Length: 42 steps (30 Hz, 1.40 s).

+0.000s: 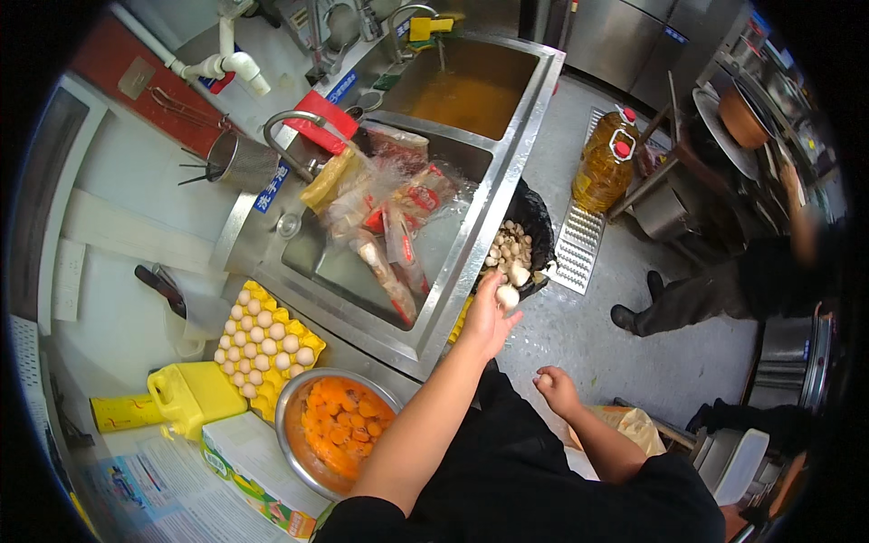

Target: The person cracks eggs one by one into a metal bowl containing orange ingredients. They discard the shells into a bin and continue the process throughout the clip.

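Observation:
My left hand (490, 315) reaches over the black-lined bin (538, 217), fingers apart. A pale eggshell (507, 296) is right at its fingers and seems loose; another lies just beyond, above many shells in the bin. My right hand (558, 392) is curled around a small pale rounded thing, probably an egg, beside my body. On the counter left of my left forearm, a steel bowl (288, 434) holds many cracked eggs with orange yolks. A yellow egg tray (313, 334) with whole eggs and some bare cups stands behind the bowl.
Water runs over packaged food (407, 254) in the steel sink (441, 353). A second basin (468, 88) holds brownish water. A yellow jug (197, 394) and a box (258, 475) stand by the bowl. Oil bottles (603, 170) stand on the floor. Another person (719, 282) is at the right.

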Motion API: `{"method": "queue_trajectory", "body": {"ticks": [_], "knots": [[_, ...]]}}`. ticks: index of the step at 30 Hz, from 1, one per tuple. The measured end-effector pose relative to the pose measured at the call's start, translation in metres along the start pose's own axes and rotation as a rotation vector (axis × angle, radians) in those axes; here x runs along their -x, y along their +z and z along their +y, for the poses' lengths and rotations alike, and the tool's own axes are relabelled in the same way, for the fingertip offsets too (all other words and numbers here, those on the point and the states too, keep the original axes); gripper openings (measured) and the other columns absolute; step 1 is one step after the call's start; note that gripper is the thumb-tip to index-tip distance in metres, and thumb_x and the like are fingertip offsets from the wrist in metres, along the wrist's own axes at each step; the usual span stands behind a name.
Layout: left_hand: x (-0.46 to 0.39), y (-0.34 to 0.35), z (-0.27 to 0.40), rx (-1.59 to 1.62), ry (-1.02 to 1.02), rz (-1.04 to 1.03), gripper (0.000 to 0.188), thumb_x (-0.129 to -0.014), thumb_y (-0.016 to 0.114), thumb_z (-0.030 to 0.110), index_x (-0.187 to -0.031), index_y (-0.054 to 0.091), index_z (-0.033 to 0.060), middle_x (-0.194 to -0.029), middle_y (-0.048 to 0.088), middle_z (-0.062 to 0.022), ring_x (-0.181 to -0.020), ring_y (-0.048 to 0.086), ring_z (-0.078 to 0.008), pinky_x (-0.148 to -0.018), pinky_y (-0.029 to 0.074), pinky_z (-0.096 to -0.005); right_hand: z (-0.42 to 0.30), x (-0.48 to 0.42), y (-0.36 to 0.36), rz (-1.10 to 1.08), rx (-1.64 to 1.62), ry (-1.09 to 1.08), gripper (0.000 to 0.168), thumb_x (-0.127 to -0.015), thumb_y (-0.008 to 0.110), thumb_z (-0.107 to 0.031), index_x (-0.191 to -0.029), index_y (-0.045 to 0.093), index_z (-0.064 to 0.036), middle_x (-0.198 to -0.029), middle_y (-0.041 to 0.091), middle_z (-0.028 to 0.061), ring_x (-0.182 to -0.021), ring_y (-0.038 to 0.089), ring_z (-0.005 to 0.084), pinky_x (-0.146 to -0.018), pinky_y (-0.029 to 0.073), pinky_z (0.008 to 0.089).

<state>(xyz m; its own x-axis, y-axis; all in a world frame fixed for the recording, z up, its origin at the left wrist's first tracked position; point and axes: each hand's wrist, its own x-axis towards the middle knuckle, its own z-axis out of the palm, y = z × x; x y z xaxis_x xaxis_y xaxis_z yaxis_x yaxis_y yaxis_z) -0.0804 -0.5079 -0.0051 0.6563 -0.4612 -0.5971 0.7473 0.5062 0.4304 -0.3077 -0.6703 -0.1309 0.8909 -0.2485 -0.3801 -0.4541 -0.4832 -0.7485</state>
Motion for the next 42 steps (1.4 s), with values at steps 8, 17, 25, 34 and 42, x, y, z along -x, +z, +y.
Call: {"method": "queue_trajectory", "body": {"ticks": [8,17,25,34,42], "knots": [[0.107,-0.056,0.08,-0.094,0.325,-0.118,0.079,-0.1,0.044,0.06,-0.161,0.018,0.0166,-0.16,0.029,-0.0224,-0.144,0.035,-0.0362,-0.118,0.027,-0.0509,0.006,-0.028,0.019,-0.1,-0.025,-0.004,0.029,-0.087,0.073,-0.025,-0.107,0.069,-0.005,-0.101,0.068,0.0201,-0.096,0.065,0.0348,-0.086,0.052,0.0411],[0.246,-0.287,0.195,-1.131,0.582,0.999,0.038,-0.097,0.059,0.02,-0.132,0.057,0.0057,-0.115,0.065,-0.0133,-0.108,0.062,-0.024,-0.095,0.05,-0.0375,-0.007,-0.051,0.024,-0.233,0.028,-0.038,0.027,-0.086,0.073,-0.023,-0.103,0.07,-0.002,-0.095,0.07,0.02,-0.091,0.068,0.0327,-0.082,0.053,0.0388],[0.226,-0.314,0.212,-1.708,0.28,0.728,0.051,-0.082,0.069,0.002,-0.132,0.061,0.0087,-0.139,0.056,-0.0163,-0.126,0.055,-0.0343,-0.106,0.046,-0.0399,-0.051,-0.022,-0.002,-0.181,0.028,-0.192,0.03,-0.087,0.075,-0.025,-0.106,0.068,-0.002,-0.092,0.069,0.019,-0.086,0.067,0.0313,-0.079,0.053,0.0383],[0.239,-0.331,0.226,-1.928,0.386,0.621,0.036,-0.086,0.067,0.009,-0.123,0.064,0.0086,-0.122,0.064,-0.0168,-0.116,0.059,-0.0357,-0.1,0.048,-0.0439,-0.025,0.049,-0.02,-0.159,0.165,-0.087,0.034,-0.087,0.074,-0.029,-0.11,0.069,-0.004,-0.081,0.067,0.01,-0.076,0.064,0.018,-0.074,0.053,0.0337],[0.232,-0.323,0.216,-1.896,0.335,0.655,0.043,-0.088,0.062,0.008,-0.131,0.062,0.0117,-0.137,0.054,-0.017,-0.132,0.048,-0.0336,-0.11,0.041,-0.0424,-0.034,0.055,-0.012,-0.172,0.227,-0.137,0.033,-0.089,0.074,-0.03,-0.108,0.07,-0.004,-0.087,0.069,0.0084,-0.08,0.063,0.0158,-0.078,0.052,0.033]]}}
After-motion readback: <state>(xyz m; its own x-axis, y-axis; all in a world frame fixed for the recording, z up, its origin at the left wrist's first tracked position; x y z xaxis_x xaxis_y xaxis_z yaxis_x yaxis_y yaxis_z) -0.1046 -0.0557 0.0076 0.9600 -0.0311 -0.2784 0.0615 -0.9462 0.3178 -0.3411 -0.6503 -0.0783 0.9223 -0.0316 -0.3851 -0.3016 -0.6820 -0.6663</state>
